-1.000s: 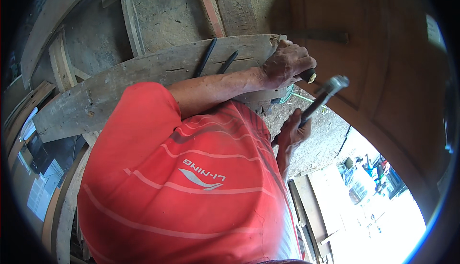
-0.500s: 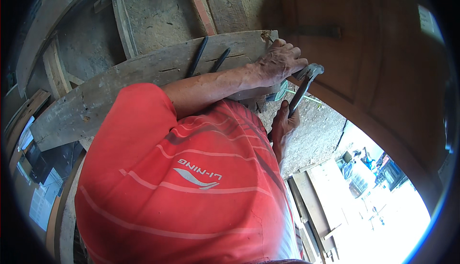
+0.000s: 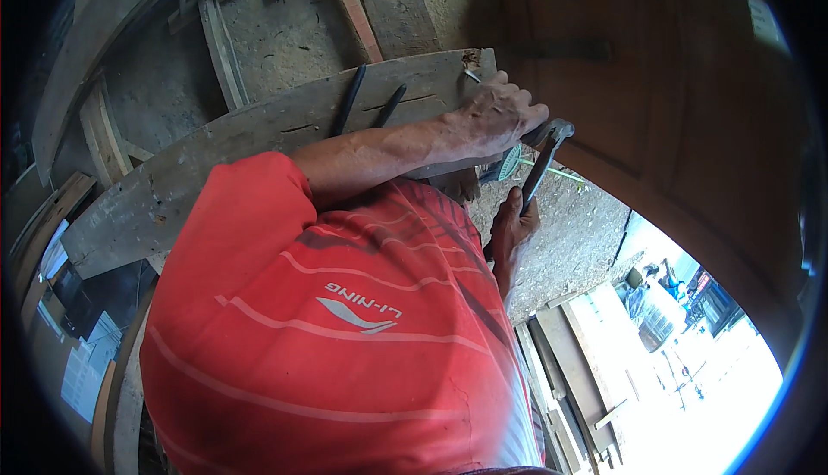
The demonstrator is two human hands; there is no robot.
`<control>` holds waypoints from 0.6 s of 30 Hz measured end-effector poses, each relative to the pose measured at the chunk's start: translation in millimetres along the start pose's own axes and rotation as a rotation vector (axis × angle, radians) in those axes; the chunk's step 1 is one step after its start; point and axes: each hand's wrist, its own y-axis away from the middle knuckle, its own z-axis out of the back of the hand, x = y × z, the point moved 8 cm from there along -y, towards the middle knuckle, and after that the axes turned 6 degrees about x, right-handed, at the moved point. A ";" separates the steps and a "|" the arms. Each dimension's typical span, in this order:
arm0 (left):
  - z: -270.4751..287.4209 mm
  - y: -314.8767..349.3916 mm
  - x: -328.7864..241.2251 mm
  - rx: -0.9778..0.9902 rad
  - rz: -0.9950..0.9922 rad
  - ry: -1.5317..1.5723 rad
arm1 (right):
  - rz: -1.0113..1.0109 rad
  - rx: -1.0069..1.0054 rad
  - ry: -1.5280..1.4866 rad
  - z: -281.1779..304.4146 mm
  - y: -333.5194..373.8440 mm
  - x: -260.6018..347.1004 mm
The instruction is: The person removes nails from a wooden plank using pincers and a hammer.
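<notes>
We can't really see our right hand (image 3: 515, 227), the red shirt (image 3: 345, 320) covers most of it. The hammer (image 3: 542, 158) head tucks behind our left hand (image 3: 496, 117), and whatever it strikes stays hidden.

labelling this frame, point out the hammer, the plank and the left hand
hammer (image 3: 552, 134), head view, on its metal head
plank (image 3: 259, 134), head view, on its bare grey face
left hand (image 3: 496, 117), head view, on the back of the hand

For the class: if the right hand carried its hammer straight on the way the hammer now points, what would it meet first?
Probably the left hand, resting on the end of the grey plank. The hammer in the right hand has its head right beside those knuckles, though depth is unclear.
</notes>
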 end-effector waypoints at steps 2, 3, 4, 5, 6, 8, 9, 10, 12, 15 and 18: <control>6.2 7.6 -4.6 -0.059 -0.021 0.046 | -0.002 -0.003 0.007 3.6 0.0 1.3; 9.1 8.0 -4.7 -0.065 -0.029 0.064 | 0.013 -0.008 0.049 6.5 -1.9 -0.2; 9.5 8.8 -5.9 -0.087 -0.058 0.072 | 0.012 -0.006 0.043 6.7 -2.4 0.9; 9.1 9.2 -6.1 -0.109 -0.086 0.081 | 0.011 -0.005 0.037 6.9 -2.9 2.6; 9.5 9.7 -6.1 -0.132 -0.114 0.090 | 0.011 -0.003 0.031 6.6 -2.9 4.8; 9.9 8.2 -4.4 -0.146 -0.141 0.091 | 0.035 0.003 0.027 6.1 -2.7 9.3; 10.1 7.5 -3.9 -0.153 -0.156 0.092 | 0.046 0.000 0.032 6.1 -1.8 11.2; 11.1 6.6 -0.4 -0.154 -0.137 0.091 | 0.058 -0.001 0.037 5.3 -1.4 16.3; 13.8 5.1 5.3 -0.155 -0.101 0.088 | 0.030 -0.007 0.005 8.3 2.3 26.0; 17.6 3.9 8.4 -0.163 -0.078 0.125 | 0.018 -0.101 -0.143 13.7 10.1 43.9; 20.4 1.8 10.4 -0.177 -0.062 0.124 | 0.131 -0.207 -0.400 21.7 17.7 53.7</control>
